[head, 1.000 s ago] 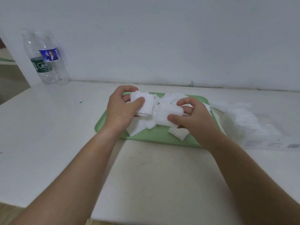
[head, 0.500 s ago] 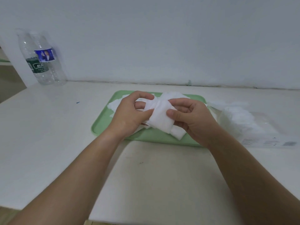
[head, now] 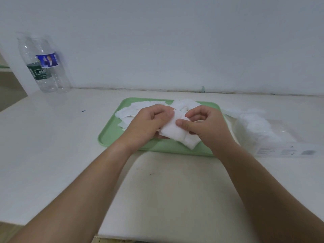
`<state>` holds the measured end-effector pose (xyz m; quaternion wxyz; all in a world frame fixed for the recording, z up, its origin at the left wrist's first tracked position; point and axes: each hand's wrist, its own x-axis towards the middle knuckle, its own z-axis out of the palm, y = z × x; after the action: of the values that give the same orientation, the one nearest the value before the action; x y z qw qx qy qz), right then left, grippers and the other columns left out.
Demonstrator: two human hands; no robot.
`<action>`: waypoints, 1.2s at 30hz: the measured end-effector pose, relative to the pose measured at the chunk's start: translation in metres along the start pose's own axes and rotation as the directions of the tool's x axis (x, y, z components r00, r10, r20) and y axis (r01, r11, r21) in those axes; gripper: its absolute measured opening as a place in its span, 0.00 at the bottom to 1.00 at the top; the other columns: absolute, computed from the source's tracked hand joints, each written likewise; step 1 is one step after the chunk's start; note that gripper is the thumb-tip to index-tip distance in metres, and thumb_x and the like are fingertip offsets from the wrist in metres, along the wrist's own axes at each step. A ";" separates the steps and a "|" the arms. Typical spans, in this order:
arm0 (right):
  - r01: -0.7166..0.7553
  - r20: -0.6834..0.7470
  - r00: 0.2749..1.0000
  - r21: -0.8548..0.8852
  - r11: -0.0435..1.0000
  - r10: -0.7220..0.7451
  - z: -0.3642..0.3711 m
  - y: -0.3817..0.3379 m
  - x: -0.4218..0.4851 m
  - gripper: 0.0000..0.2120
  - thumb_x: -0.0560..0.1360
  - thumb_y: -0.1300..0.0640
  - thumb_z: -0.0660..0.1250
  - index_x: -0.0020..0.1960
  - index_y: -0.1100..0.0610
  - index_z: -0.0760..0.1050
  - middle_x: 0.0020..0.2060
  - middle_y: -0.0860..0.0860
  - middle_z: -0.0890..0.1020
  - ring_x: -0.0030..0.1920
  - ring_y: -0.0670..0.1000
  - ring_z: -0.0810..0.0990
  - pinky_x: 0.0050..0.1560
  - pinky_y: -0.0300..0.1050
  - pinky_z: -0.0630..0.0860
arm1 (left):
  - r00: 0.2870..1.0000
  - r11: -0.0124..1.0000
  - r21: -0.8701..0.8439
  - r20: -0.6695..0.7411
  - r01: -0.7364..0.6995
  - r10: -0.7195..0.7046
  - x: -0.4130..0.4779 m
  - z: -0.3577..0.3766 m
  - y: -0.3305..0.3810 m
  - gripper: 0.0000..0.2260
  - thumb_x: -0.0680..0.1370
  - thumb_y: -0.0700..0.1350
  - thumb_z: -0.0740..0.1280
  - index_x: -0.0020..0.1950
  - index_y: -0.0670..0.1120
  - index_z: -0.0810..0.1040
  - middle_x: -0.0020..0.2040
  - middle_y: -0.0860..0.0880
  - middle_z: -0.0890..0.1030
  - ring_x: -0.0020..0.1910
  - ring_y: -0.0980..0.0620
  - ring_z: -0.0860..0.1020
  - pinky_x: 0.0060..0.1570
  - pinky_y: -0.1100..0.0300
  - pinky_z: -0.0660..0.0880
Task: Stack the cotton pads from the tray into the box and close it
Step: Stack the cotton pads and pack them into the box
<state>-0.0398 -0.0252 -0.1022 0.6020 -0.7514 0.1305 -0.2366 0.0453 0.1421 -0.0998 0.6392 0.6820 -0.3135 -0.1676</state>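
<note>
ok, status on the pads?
Left hand and right hand grip pad stack over tray. Loose pads lie on tray. Box beside tray, right; path unblocked.

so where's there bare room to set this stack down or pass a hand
The widest bare table lies between the bottles and the left rim of the tray. Another patch sits in front of the tray, between the forearms. Crowded: the tray's middle and back, under loose pads, and its right side, where the clear box sits close.

Plain pale wall [head: 175,41], white tabletop [head: 52,137], two clear plastic bottles [head: 44,67] far left
</note>
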 end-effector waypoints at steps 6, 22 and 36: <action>0.019 -0.142 0.988 -0.267 0.964 -0.059 -0.024 -0.013 0.005 0.11 0.77 0.49 0.68 0.40 0.54 0.79 0.35 0.51 0.83 0.38 0.51 0.83 0.43 0.48 0.78 | 0.997 0.996 0.079 -0.059 -0.041 0.046 0.001 0.002 -0.001 0.21 0.69 0.40 0.76 0.61 0.50 0.79 0.51 0.46 0.87 0.48 0.44 0.86 0.49 0.52 0.81; -0.044 0.034 0.986 -0.892 0.450 0.163 -0.020 0.012 -0.007 0.22 0.71 0.35 0.66 0.53 0.51 0.75 0.54 0.53 0.73 0.56 0.56 0.75 0.55 0.51 0.75 | 0.980 1.000 0.017 -0.201 0.005 -0.001 0.019 0.038 0.006 0.20 0.73 0.35 0.75 0.61 0.51 0.78 0.50 0.47 0.86 0.48 0.45 0.85 0.49 0.50 0.83; -0.047 0.015 0.998 -0.264 0.963 0.053 -0.025 0.006 -0.016 0.13 0.72 0.64 0.70 0.51 0.52 0.70 0.37 0.46 0.74 0.32 0.42 0.72 0.31 0.30 0.68 | 0.946 0.999 -0.037 -0.323 -0.037 0.023 0.013 0.021 -0.005 0.19 0.72 0.35 0.76 0.57 0.53 0.79 0.52 0.51 0.86 0.45 0.52 0.85 0.49 0.49 0.82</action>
<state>-0.0658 -0.0397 -0.1077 0.5039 -0.8238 0.1732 -0.1936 0.0424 0.1174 -0.1053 0.6987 0.6815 -0.2116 -0.0509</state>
